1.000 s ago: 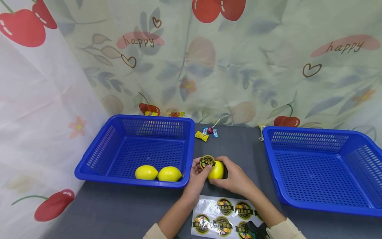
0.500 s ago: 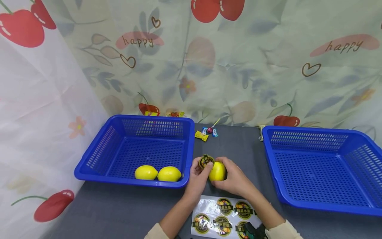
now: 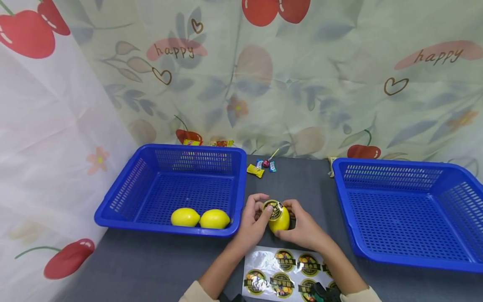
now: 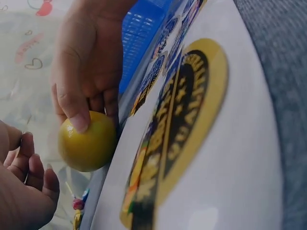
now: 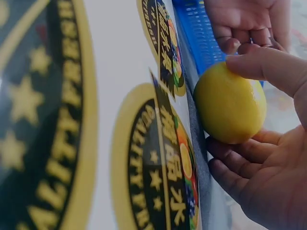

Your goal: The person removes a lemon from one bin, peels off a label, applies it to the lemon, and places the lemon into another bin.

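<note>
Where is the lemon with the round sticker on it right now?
In the head view the stickered lemon sits mid-table between both hands, just right of the left blue basket and above the sticker sheet.

from the head camera i can't read the print on the round sticker [image 3: 274,209] on the lemon [image 3: 279,218]; it's too small. my left hand [image 3: 253,220] and right hand [image 3: 302,228] cover the lemon's sides. the sticker sheet [image 3: 281,272] runs off the bottom edge. the sweets [image 3: 260,167] at the back are too tiny to tell apart. both wrist views blur the sheet's nearest labels.
</note>
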A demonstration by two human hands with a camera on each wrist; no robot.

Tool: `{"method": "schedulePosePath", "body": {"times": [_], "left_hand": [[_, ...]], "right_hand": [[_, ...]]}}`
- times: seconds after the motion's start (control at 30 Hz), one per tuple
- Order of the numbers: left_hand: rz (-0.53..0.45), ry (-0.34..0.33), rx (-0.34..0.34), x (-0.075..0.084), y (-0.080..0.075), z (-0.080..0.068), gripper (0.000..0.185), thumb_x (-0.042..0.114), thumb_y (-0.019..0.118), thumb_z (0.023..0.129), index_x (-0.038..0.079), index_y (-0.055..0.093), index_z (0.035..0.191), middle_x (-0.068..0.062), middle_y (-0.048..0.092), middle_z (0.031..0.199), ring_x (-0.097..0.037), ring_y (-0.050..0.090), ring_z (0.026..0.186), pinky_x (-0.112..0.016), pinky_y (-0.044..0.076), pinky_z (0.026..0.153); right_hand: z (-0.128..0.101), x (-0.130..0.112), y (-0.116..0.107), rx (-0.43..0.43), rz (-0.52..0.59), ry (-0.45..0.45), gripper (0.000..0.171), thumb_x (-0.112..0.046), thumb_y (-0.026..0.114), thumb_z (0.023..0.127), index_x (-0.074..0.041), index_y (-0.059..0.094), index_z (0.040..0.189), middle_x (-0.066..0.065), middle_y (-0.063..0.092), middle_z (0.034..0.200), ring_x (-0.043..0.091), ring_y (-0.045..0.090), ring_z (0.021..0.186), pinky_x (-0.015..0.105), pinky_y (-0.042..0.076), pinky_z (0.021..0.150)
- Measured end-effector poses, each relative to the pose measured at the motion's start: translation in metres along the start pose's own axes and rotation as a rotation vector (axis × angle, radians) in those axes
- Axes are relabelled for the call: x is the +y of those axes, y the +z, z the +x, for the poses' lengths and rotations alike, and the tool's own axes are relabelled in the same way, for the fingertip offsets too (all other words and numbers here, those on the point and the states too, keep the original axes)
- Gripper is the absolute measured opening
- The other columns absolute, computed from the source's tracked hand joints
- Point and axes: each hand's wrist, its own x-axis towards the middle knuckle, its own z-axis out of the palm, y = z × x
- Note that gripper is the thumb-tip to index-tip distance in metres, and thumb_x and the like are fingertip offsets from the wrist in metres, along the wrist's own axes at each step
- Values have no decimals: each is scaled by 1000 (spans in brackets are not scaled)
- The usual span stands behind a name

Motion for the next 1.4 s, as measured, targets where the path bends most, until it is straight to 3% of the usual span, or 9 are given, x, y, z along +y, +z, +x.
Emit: {"method": "schedulePosePath", "body": {"times": [0.07,0.2,0.47,0.77,0.93,1.13,1.2,1.4], "left_hand": [[5,7,0,0,0,0,20,2,57,101,-5,54,119,-17,59,80,-9,48,67,-19,38,61],[21,25,9,-3,-1,1,16,4,61,99,-3,63,113,-17,64,83,-8,50,67,-18,38,59],[68,-15,48,-5,4,3,22,1,65,95,-3,65,117,-15,63,78,-13,45,63,-19,35,56],[46,-11,63,19,8,2,26,-9,63,91,-13,56,116,-19,55,72,-15,43,59,-18,34,54],[43,-11,68,24,7,2,27,-9,66,90,-12,57,115,-20,55,72,-13,42,58,-19,34,53],[52,-59,39,26,6,2,32,-9,68,88,-12,56,118,-20,55,74,-15,43,59,-18,35,55],[54,-69,34,26,6,2,33,-9,68,88,-12,56,119,-20,55,74,-15,43,59,-18,36,55],[64,-75,37,25,5,1,33,-9,68,88,-11,56,119,-19,54,74,-14,43,59,-19,35,55]], "right_hand": [[0,1,-1,-7,7,-14,73,-19,86,76,-3,45,133,14,58,124,33,57,115,52,45,97],[-1,4,-2,-16,18,-56,69,-20,86,77,-6,48,133,11,59,124,31,57,115,53,44,98],[-2,4,1,-28,14,-66,70,-24,85,79,-7,49,136,10,58,129,30,57,116,52,46,95],[-2,1,3,-27,9,-50,70,-25,86,79,-8,49,136,9,59,128,26,57,110,48,47,91],[-1,0,3,-35,7,-42,71,-26,86,79,-8,50,137,7,59,128,25,57,110,48,47,91],[-1,-1,3,-32,-10,-38,72,-27,86,79,-8,50,137,7,60,128,24,59,110,47,47,91],[-1,-2,3,-29,-19,-36,72,-27,86,78,-8,50,137,7,60,127,23,60,106,45,48,89],[-2,-3,2,-29,-34,-26,72,-26,87,78,-8,51,137,6,63,112,18,58,80,32,49,67]]}}
